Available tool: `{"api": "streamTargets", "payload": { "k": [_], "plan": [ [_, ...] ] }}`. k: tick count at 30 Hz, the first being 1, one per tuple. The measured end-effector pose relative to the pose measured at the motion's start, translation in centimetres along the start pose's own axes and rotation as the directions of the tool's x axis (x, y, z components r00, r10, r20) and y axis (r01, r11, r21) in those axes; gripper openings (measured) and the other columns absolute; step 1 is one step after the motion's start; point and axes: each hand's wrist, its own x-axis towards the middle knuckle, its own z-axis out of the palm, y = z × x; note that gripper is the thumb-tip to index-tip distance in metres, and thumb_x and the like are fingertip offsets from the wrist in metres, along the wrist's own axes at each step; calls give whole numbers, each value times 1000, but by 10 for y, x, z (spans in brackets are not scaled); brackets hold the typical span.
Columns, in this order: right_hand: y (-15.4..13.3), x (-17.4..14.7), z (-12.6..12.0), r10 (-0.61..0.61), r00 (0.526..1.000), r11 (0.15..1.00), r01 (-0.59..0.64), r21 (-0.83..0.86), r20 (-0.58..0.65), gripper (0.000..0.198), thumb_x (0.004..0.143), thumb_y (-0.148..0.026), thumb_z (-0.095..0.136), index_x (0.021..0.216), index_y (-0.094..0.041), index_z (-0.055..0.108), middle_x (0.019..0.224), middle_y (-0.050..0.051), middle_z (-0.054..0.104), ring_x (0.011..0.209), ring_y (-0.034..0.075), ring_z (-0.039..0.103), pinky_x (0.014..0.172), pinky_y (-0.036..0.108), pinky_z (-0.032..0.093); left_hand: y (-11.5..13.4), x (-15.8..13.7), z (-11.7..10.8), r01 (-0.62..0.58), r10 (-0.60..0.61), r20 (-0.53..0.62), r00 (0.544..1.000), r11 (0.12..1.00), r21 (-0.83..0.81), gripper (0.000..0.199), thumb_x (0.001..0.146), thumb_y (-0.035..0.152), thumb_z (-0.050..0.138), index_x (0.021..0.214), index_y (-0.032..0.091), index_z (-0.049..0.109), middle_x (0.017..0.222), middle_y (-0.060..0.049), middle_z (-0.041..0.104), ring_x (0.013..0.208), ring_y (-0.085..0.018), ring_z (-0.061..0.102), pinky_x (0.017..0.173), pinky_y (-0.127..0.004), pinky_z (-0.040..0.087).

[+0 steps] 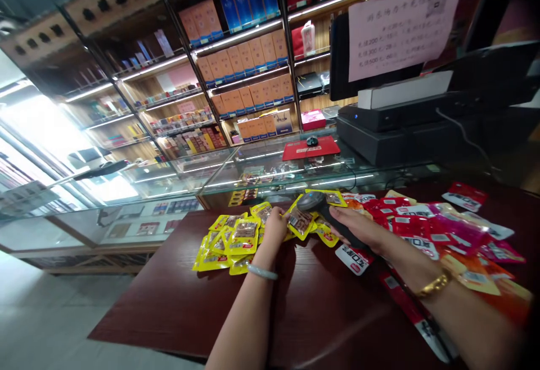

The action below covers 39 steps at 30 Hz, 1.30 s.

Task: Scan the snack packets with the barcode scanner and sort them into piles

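Shop shelves (248, 61) lined with orange and blue boxes fill the background at 12 o'clock, with glass display cases (181, 184) running below them and a black register (405, 122) bearing a pink paper notice (400, 21) at 2 o'clock. Nearer, a dark red tabletop (304, 308) carries the goods.

At the centre the right hand (358, 226), with a gold bracelet (432, 287) on its wrist, has its fingers clenched around the handle of a black barcode scanner (320, 208), whose head points toward 10 o'clock over a yellow snack packet (300, 221). The left hand (275, 226), with a pale bangle (262, 272) on its wrist, rests just at 9 o'clock of that packet, fingers curled down on its edge; whether they grip it or only press it I cannot tell.

A heap of further yellow packets (230, 243) lies at 9 o'clock of the left hand, touching one another. Red and pink packets (422, 229) spread from the scanner toward 3 o'clock, some under the right forearm. A red mat (310, 148) with a mouse sits on the glass at 12 o'clock.
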Motion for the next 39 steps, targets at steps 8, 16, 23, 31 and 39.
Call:
{"api": "streamTargets", "payload": {
  "k": [8, 16, 23, 31, 39],
  "plan": [
    [16, 1, 15, -30, 996, 997, 36, -64, 81, 55, 79, -74, 60, 77, -20, 51, 53, -6, 53, 36, 6, 40, 39, 20, 33, -6, 0, -18, -47, 25, -129, 991, 983, -175, 10, 91, 30, 48, 94, 22, 53, 69, 3, 61, 44, -10, 55, 50, -22, 42],
    [18, -1, 17, -29, 997, 998, 33, -49, 66, 53, 81, -73, 58, 80, -20, 53, 52, -6, 53, 35, 7, 39, 37, 19, 30, -15, 2, -40, -5, -12, -250, 968, 998, -67, 16, 92, 35, 46, 94, 22, 56, 73, 0, 63, 58, -15, 59, 59, -26, 45],
    [8, -3, 13, -50, 998, 999, 51, -16, 35, 53, 79, -72, 62, 81, -21, 53, 55, -6, 55, 40, 7, 41, 40, 20, 34, -8, -11, -80, 94, 105, -682, 724, 964, 247, 33, 88, 34, 53, 117, 18, 58, 127, -17, 59, 124, -33, 49, 102, -47, 39],
    [7, 0, 9, -39, 999, 999, 39, 24, -3, 52, 77, -71, 66, 78, -22, 51, 51, -7, 54, 38, 8, 40, 39, 22, 33, -9, -11, 3, -291, 277, 113, 954, 774, 563, 47, 86, 41, 60, 130, 23, 57, 149, -14, 48, 145, -34, 28, 118, -57, 11],
    [8, 2, 3, -28, 999, 999, 27, -44, -29, 53, 76, -73, 65, 72, -21, 52, 49, -6, 55, 35, 7, 40, 37, 21, 33, -5, -11, -14, -269, 276, 64, 959, 813, 516, 44, 73, 51, 74, 99, 20, 58, 111, -14, 69, 119, -33, 56, 111, -51, 27]
  ]
}}
